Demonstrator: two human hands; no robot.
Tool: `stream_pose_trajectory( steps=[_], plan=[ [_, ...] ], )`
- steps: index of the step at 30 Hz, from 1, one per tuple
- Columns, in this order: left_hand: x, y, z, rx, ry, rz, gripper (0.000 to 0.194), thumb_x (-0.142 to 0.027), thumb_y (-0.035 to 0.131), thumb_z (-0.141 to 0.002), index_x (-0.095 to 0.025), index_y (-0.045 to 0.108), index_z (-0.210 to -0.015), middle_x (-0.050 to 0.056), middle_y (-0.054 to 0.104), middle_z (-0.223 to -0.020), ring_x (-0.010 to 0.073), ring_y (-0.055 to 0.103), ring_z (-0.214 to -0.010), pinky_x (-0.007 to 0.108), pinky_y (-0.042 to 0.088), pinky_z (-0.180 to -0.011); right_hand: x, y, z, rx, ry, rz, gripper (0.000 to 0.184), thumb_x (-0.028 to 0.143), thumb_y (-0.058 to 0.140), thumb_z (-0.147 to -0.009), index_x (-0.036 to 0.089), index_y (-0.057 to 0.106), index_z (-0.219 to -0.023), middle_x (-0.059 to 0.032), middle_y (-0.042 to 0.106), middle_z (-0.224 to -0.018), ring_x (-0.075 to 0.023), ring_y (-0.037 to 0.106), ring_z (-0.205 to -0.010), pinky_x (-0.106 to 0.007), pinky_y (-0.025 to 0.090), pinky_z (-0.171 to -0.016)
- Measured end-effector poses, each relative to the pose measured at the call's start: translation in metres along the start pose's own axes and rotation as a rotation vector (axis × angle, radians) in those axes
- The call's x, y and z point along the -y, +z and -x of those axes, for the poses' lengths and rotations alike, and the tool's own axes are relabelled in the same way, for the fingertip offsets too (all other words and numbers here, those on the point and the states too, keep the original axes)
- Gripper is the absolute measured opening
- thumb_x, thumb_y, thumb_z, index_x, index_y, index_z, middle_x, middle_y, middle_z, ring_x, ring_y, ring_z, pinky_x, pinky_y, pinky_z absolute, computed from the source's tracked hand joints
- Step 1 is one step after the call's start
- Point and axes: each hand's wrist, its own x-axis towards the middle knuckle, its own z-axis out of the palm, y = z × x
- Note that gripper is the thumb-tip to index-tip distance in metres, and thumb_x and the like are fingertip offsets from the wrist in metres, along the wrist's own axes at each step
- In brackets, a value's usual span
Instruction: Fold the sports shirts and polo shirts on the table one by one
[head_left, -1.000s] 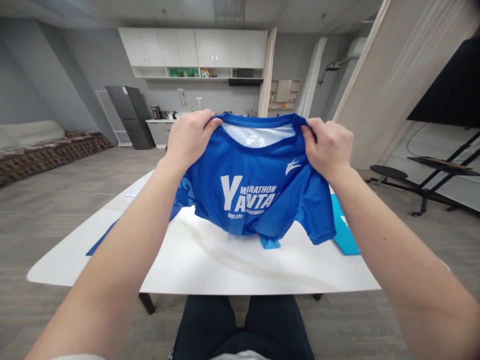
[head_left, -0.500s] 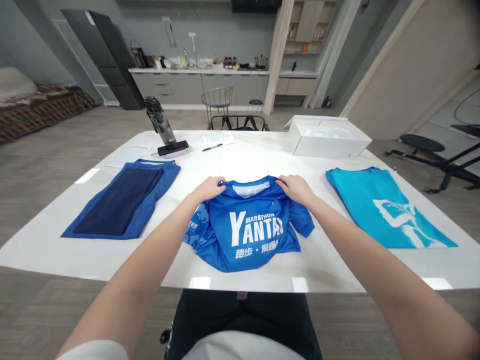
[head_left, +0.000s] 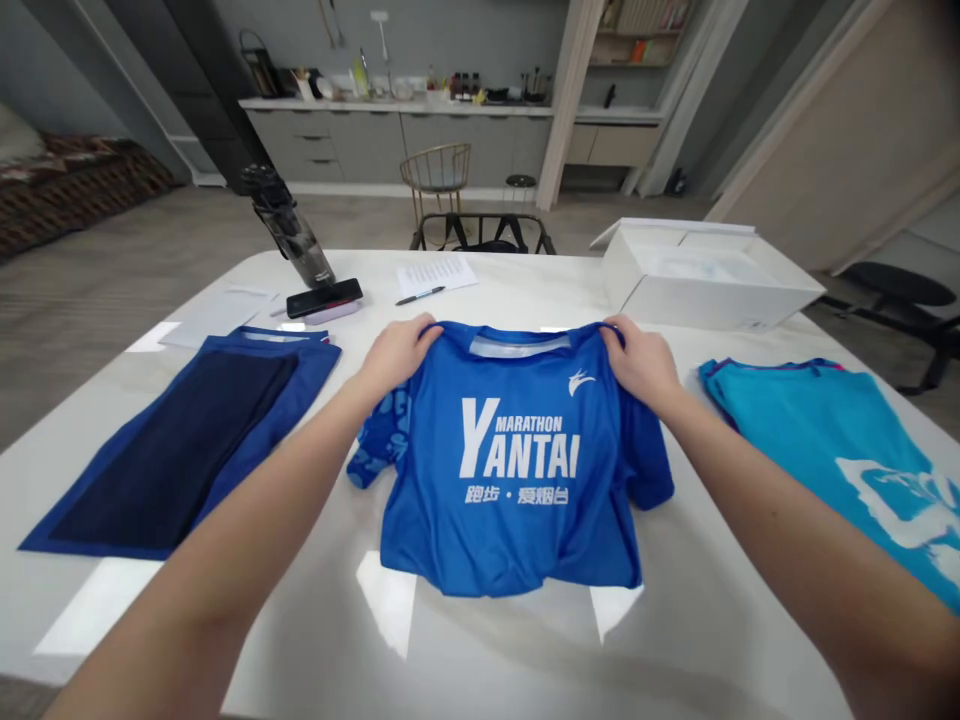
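A blue T-shirt [head_left: 517, 545] with white "Yantai Marathon" lettering is stretched between my hands, its collar toward the far side of the table. My left hand [head_left: 401, 352] pinches the left shoulder, thumb over the cloth. At the other shoulder, my right hand [head_left: 641, 360] grips the fabric the same way. Both sleeves hang out to the sides, the left one patterned in lighter blue. To the left lies a flat dark navy garment [head_left: 176, 450] on top of a blue garment [head_left: 311, 385]. A folded turquoise shirt [head_left: 810, 420] lies to the right, partly behind my right forearm.
On the white table [head_left: 517, 285] stand a handheld vacuum [head_left: 300, 245] with a dark phone-like slab [head_left: 324, 298] by its base, and an open white box [head_left: 697, 290]. A printed sheet [head_left: 450, 272] and a pen [head_left: 420, 296] lie at the back. Chairs stand beyond.
The T-shirt has been raised and spread wider, so its front is smoother and the whole print shows. My hands have moved farther apart. The view has come closer to the table.
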Motion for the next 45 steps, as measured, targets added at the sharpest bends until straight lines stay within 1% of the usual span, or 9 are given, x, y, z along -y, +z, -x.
stream_pose_trajectory(
  steps=[5, 11, 17, 23, 28, 33, 37, 41, 45],
  plan=[
    [0.036, 0.023, -0.079, 0.075, -0.146, -0.246, 0.031, -0.044, 0.050, -0.099, -0.023, 0.067, -0.115, 0.011, 0.073, -0.109, 0.0298, 0.066, -0.107, 0.039, 0.049, -0.095, -0.013, 0.046, -0.085, 0.174, 0.010, 0.161, 0.044, 0.048, 0.039, -0.103, 0.021, 0.066, -0.124, -0.0150, 0.075, -0.104, -0.0323, 0.067, -0.095, -0.038, 0.046, -0.080],
    [0.073, 0.067, -0.054, 0.027, -0.248, -0.306, 0.043, -0.040, 0.050, -0.098, -0.018, 0.056, -0.136, 0.017, 0.064, -0.129, 0.0337, 0.060, -0.121, 0.049, 0.048, -0.102, -0.035, 0.103, -0.079, 0.206, 0.145, 0.144, 0.053, 0.056, 0.042, -0.100, 0.017, 0.059, -0.132, -0.0202, 0.066, -0.127, -0.0368, 0.059, -0.116, -0.053, 0.043, -0.097],
    [0.081, 0.063, 0.006, -0.028, -0.088, -0.238, 0.053, -0.039, 0.034, -0.104, -0.014, 0.045, -0.149, 0.019, 0.048, -0.149, 0.0303, 0.049, -0.139, 0.046, 0.039, -0.117, -0.068, 0.084, -0.024, -0.038, 0.247, -0.027, 0.047, 0.040, 0.029, -0.103, 0.017, 0.066, -0.121, -0.0189, 0.063, -0.123, -0.0328, 0.058, -0.114, -0.048, 0.043, -0.100],
    [0.091, 0.067, 0.023, 0.185, -0.228, -0.325, 0.075, -0.055, 0.029, -0.103, -0.005, 0.030, -0.159, 0.022, 0.030, -0.165, 0.0347, 0.026, -0.154, 0.049, 0.023, -0.126, -0.068, 0.071, 0.015, 0.173, 0.184, 0.049, 0.047, 0.038, 0.038, -0.100, 0.011, 0.066, -0.127, -0.0204, 0.066, -0.121, -0.0334, 0.059, -0.112, -0.046, 0.045, -0.099],
    [0.093, 0.059, 0.027, 0.198, -0.396, -0.381, 0.089, -0.066, 0.025, -0.099, 0.000, 0.026, -0.160, 0.022, 0.023, -0.167, 0.0344, 0.022, -0.156, 0.048, 0.020, -0.127, -0.063, 0.058, 0.038, 0.192, 0.213, 0.278, 0.050, 0.038, 0.030, -0.104, 0.016, 0.061, -0.137, -0.0223, 0.060, -0.135, -0.0387, 0.053, -0.121, -0.056, 0.043, -0.097],
    [0.079, 0.054, 0.030, 0.163, -0.436, -0.437, 0.082, -0.060, 0.028, -0.100, 0.001, 0.035, -0.155, 0.026, 0.029, -0.164, 0.0377, 0.028, -0.153, 0.053, 0.024, -0.124, -0.073, 0.054, 0.026, 0.245, 0.433, 0.194, 0.041, 0.044, 0.049, -0.097, 0.014, 0.070, -0.113, -0.0221, 0.067, -0.116, -0.0358, 0.061, -0.107, -0.047, 0.047, -0.086],
    [0.058, 0.061, 0.025, 0.207, -0.331, -0.374, 0.073, -0.055, 0.025, -0.102, -0.009, 0.032, -0.159, 0.020, 0.027, -0.167, 0.0351, 0.027, -0.154, 0.054, 0.024, -0.124, -0.063, 0.057, 0.007, 0.349, 0.366, -0.141, 0.024, 0.040, 0.063, -0.083, 0.020, 0.061, -0.070, -0.0043, 0.063, -0.068, -0.0212, 0.059, -0.072, -0.031, 0.042, -0.067],
    [0.055, 0.067, 0.024, 0.293, -0.346, -0.300, 0.078, -0.061, 0.021, -0.101, -0.014, 0.027, -0.162, 0.012, 0.021, -0.170, 0.0323, 0.017, -0.158, 0.054, 0.017, -0.127, -0.059, 0.056, 0.002, 0.255, 0.347, -0.388, 0.017, 0.031, 0.060, -0.081, 0.022, 0.051, -0.069, 0.0022, 0.053, -0.062, -0.0164, 0.051, -0.063, -0.028, 0.036, -0.061],
    [0.067, 0.062, 0.027, 0.278, -0.408, -0.329, 0.084, -0.067, 0.020, -0.098, -0.014, 0.025, -0.163, 0.010, 0.017, -0.171, 0.0289, 0.014, -0.158, 0.053, 0.012, -0.128, -0.087, 0.047, 0.006, 0.108, 0.523, -0.244, 0.005, 0.026, 0.058, -0.081, 0.022, 0.055, -0.080, -0.0025, 0.061, -0.073, -0.0204, 0.054, -0.071, -0.031, 0.041, -0.069]
  ],
)
